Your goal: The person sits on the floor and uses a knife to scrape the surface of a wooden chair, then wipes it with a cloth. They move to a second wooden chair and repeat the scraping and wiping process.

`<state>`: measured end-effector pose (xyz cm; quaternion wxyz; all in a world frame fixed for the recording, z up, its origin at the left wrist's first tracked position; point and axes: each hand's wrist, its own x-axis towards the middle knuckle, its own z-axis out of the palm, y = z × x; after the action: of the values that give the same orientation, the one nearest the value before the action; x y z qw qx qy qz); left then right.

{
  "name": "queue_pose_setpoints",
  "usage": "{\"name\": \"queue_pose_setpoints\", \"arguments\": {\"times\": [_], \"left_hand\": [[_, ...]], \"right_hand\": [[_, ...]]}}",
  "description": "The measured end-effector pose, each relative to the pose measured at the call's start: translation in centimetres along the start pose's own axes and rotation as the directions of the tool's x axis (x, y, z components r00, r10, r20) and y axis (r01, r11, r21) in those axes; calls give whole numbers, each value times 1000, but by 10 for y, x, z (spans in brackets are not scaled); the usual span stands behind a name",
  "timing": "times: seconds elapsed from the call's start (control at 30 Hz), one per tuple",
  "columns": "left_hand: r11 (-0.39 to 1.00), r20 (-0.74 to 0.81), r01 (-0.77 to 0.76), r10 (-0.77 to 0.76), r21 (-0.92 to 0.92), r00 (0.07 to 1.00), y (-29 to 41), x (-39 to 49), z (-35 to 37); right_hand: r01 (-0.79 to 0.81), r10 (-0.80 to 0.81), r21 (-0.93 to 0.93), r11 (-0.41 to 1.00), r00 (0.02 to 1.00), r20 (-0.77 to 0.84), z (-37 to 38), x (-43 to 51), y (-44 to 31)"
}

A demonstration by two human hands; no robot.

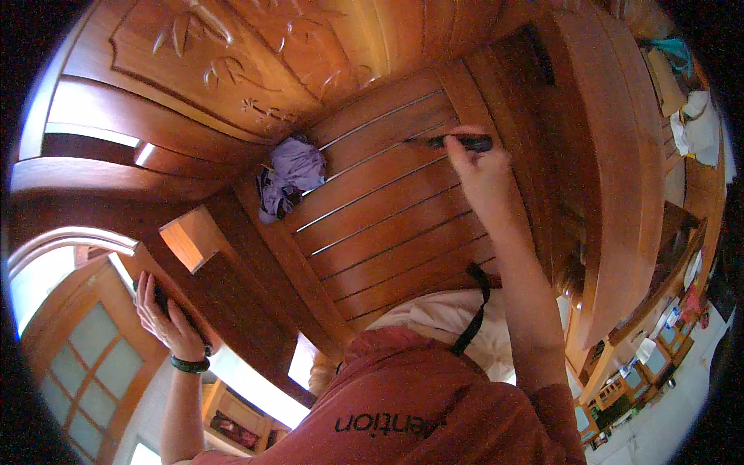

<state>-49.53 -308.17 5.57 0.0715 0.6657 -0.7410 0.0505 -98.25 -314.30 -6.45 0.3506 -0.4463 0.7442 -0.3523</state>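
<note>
My right hand [479, 168] is raised over the slatted seat of a carved wooden bench [395, 197]. It grips a slim dark object [476, 142], blurred, with a thin end pointing left; its kind is unclear. My left hand [165, 319] lies against the outer side of the bench's wooden armrest [180, 302], fingers stretched along it. Something dark shows between its thumb and fingers, too hidden to identify. A crumpled bundle of purple fabric [293, 168], perhaps a folded umbrella, sits on the seat's far left corner, apart from both hands.
A carved backrest [244, 64] rises behind the seat. A wooden block [189, 238] stands out by the left armrest. At right, a broad curved wooden panel [616, 174] borders the seat; beyond are shelves [633, 372] with small items. A door with glass panes [96, 354] is at lower left.
</note>
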Motion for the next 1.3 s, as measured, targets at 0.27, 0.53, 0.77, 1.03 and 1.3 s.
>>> {"name": "queue_pose_setpoints", "arguments": {"times": [0.27,0.53,0.77,1.03,1.3], "left_hand": [[1000,-1,2,-2,5,1000,1,2,0],[1000,8,10,-10,6,1000,0,1,0],[1000,-2,15,-15,4,1000,0,0,0],[1000,-1,10,-10,5,1000,-1,1,1],[1000,-1,5,-5,-3,1000,0,1,-1]], "right_hand": [[-26,21,104,994,999,48,-12,14,3],[202,-147,163,966,943,-297,-47,12,-19],[222,-215,-8,975,934,-285,-41,44,-13],[304,-351,-195,932,893,-282,-27,61,-18],[297,-354,-218,930,885,-303,-29,62,-22]]}}
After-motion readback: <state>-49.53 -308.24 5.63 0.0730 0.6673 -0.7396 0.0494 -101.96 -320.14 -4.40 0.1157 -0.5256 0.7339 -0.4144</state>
